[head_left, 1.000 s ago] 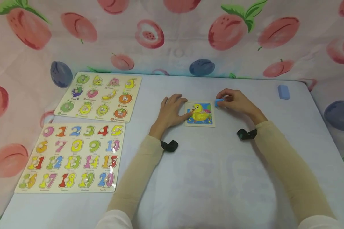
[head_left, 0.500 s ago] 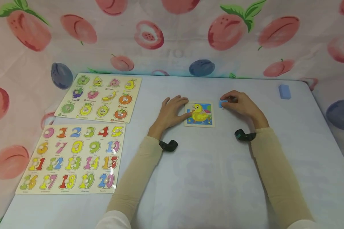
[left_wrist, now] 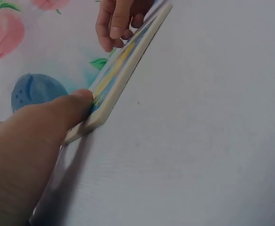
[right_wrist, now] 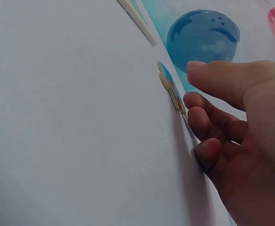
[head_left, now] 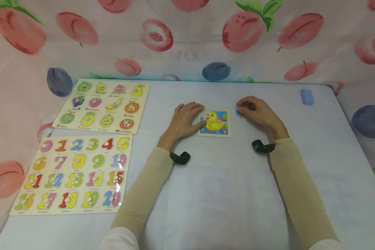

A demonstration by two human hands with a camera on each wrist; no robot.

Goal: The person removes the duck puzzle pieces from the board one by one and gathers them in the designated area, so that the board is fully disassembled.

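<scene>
A small square wooden jigsaw puzzle (head_left: 217,133) with a yellow duck on blue lies flat mid-table. Its upper left corner shows a pale, bare patch. My left hand (head_left: 184,119) lies spread at its left side, thumb resting on the face near the edge and index fingertip at the upper left corner. In the left wrist view the thumb (left_wrist: 81,101) presses close over the corner. To the puzzle's right, my right hand (head_left: 257,113) holds a small blue jigsaw piece (right_wrist: 170,87) by its edge, close over the table; the fingers partly cover it in the head view.
A board of fruit pieces (head_left: 104,98) lies at the back left, with a number board (head_left: 84,170) in front of it. At the far right back sits a light blue block (head_left: 307,97). A fruit-print cloth (head_left: 187,62) hangs behind the table.
The right hand has shifted with the jigsaw piece, slightly away from the puzzle, and the piece has turned. The left hand stays on the puzzle. The whole head view has moved a little.
</scene>
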